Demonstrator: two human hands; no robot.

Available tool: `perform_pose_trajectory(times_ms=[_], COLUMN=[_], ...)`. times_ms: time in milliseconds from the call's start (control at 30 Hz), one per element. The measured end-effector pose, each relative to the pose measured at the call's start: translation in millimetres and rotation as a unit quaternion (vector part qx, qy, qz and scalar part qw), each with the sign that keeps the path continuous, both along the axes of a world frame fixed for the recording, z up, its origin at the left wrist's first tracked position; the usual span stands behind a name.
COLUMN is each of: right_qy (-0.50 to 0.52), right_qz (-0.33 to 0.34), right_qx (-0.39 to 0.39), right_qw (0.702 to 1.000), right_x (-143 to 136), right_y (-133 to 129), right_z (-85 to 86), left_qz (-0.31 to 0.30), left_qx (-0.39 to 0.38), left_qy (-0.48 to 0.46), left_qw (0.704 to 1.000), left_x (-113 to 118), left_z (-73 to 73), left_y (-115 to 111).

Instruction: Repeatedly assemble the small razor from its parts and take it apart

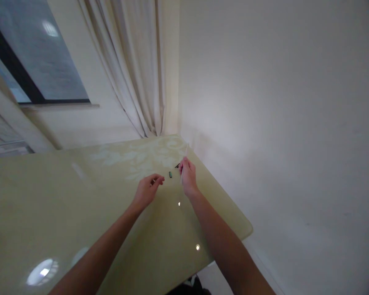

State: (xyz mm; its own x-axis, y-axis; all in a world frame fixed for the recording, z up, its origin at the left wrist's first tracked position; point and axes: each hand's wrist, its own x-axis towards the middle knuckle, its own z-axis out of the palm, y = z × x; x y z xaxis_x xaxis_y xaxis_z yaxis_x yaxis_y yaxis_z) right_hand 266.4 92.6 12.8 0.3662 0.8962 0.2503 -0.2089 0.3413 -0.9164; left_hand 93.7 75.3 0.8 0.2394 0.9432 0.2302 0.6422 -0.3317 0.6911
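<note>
Close to the table's far right corner, my right hand (pixel 188 172) is closed around a thin white stick (pixel 187 149) that juts out above and below the fist. A small dark item (pixel 177 166) shows at the left side of its fingers; whether it is held or lies on the table is unclear. Between the hands, a little dark and green rectangular piece (pixel 170 174) rests on the tabletop. Just left of that piece is my left hand (pixel 148 187), its fingers curled together; anything between them is too small to name.
The glossy pale green table (pixel 80 196) has a rounded right corner and reflects ceiling lights. A wall (pixel 279 123) runs along its right side. Behind it hang beige curtains (pixel 138 73) beside a dark-framed window (pixel 43 53).
</note>
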Motion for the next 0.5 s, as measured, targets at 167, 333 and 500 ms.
perform_pose_trajectory(times_ms=[167, 333, 500], right_qy=[0.064, 0.066, 0.046], right_qz=[0.015, 0.018, 0.028], right_qx=[-0.045, -0.066, -0.066], right_qw=[0.997, 0.995, 0.996], right_x=[8, 6, 6], right_y=[6, 5, 4], right_z=[-2.4, -4.2, -5.6], left_qz=[0.027, 0.071, 0.051], left_qx=[-0.034, -0.058, -0.053], left_qy=[0.070, 0.118, 0.102], left_qw=[0.997, 0.989, 0.992], left_x=[12, 33, 31], left_z=[-19.3, -28.6, -22.3], left_y=[42, 54, 55])
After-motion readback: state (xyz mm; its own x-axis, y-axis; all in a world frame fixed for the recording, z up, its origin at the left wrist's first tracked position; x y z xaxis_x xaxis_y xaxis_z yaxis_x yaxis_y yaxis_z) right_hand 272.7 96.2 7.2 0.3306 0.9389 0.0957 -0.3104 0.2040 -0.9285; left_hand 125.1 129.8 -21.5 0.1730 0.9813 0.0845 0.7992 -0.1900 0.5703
